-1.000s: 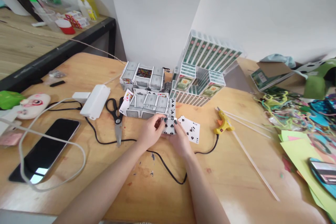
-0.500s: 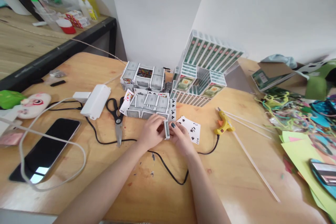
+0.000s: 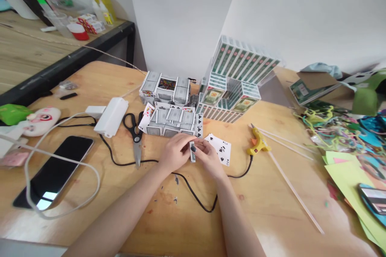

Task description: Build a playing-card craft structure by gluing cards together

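Note:
Both hands meet over the wooden table (image 3: 271,209) just in front of a flat panel of joined playing cards (image 3: 171,121). My left hand (image 3: 175,153) and my right hand (image 3: 208,157) pinch one folded playing card (image 3: 192,151) between their fingertips, its patterned back showing edge-on. A few loose face-up spade cards (image 3: 221,150) lie right of my right hand. Behind the panel stands a small box built of cards (image 3: 165,86).
Scissors (image 3: 134,133), a white power adapter (image 3: 111,115) with black cable and a phone (image 3: 52,172) lie left. A yellow glue gun (image 3: 257,141) with glue sticks lies right. Stacked card packs (image 3: 235,82) stand behind. Coloured paper and scraps (image 3: 346,144) crowd the right edge.
The card was face-up and flat between my fingers; it has been folded narrower and now shows only its patterned back. Both hands stayed at the same spot.

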